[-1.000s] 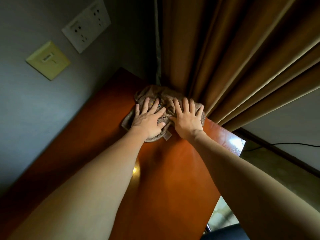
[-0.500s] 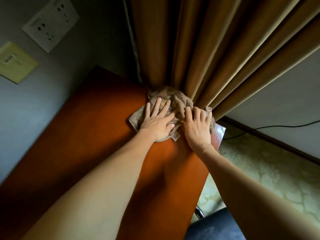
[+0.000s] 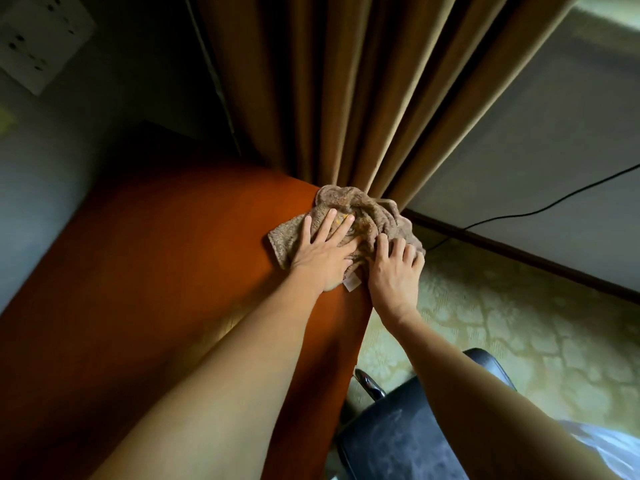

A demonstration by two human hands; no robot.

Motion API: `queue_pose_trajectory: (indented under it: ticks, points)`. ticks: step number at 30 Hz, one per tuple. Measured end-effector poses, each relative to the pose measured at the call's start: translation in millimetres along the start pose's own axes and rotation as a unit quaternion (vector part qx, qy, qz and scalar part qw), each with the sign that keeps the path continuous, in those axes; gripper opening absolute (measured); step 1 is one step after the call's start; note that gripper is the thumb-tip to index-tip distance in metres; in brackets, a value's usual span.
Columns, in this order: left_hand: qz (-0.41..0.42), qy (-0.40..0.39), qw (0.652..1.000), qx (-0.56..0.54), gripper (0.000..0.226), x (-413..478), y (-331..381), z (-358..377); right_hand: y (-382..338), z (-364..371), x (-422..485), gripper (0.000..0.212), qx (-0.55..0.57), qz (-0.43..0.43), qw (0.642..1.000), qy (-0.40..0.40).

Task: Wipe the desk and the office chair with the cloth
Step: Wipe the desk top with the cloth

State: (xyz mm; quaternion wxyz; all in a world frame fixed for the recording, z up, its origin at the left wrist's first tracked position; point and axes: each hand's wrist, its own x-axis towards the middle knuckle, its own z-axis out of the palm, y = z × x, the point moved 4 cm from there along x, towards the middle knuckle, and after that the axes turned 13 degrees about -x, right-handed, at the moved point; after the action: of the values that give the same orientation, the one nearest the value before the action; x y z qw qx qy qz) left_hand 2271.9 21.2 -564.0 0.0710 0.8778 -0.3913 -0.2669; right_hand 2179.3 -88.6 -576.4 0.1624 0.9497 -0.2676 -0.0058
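Observation:
A crumpled brown cloth point(image 3: 367, 216) lies at the far right corner of the reddish-brown desk point(image 3: 166, 271), pushed up against the curtain. My left hand point(image 3: 325, 251) presses flat on the cloth's left part, fingers spread. My right hand point(image 3: 394, 271) presses on the cloth's right part at the desk's right edge, fingers curled over it. A white label sticks out of the cloth between my hands. The black office chair point(image 3: 401, 434) shows at the lower right, partly hidden by my right forearm.
Tan curtain point(image 3: 363, 91) folds hang behind the desk corner. A grey wall with a white socket plate point(image 3: 38, 39) stands to the left. Right of the desk are patterned floor point(image 3: 519, 323), a dark skirting board and a black cable point(image 3: 540, 209) along the wall.
Both hands have slid the cloth to the right along the back edge, up to the desk's right corner. The view has turned right, showing more floor and chair.

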Motion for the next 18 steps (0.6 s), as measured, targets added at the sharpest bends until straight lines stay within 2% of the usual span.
queue_pose_trajectory:
  ticks: [18]
  points:
    - [-0.077,0.006,0.996,-0.04,0.052,-208.8,7.9,97.2,-34.3,-42.3,-197.4,0.046,0.037,-0.112,0.992,-0.046]
